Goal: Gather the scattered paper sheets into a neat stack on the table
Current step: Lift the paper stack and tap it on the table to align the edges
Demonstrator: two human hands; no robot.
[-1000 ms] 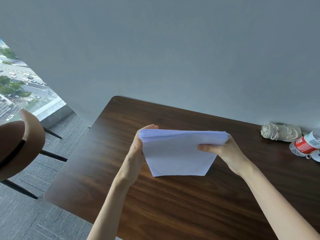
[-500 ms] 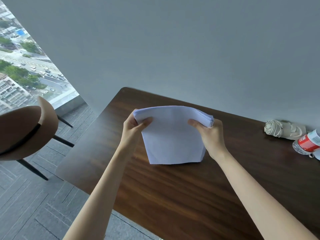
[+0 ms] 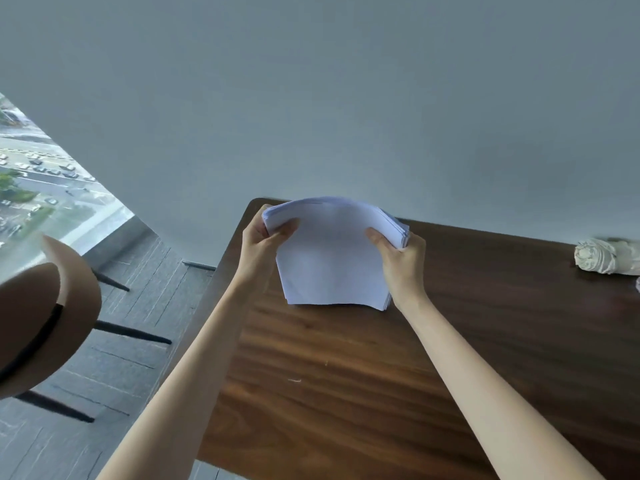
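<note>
Clearly the paper stack (image 3: pixel 332 258) stands on its lower edge on the dark wooden worktop (image 3: pixel 346 375), near the far left corner and well apart from a rolled cloth (image 3: pixel 602 259) at the right. Its top is bowed into an arch. The left hand (image 3: pixel 259 247) grips the upper left corner and the right hand (image 3: pixel 401 261) the upper right edge. The fingers (image 3: pixel 289 226) of both are closed on the sheets, thumbs on the near face, the rest behind and mostly hidden. Paper like this is probably light and limp, and loose sheets slide on one another; the right edge looks slightly fanned. A slack hold on the two side edges should let the sheets settle square, while a hard pinch may crease them
</note>
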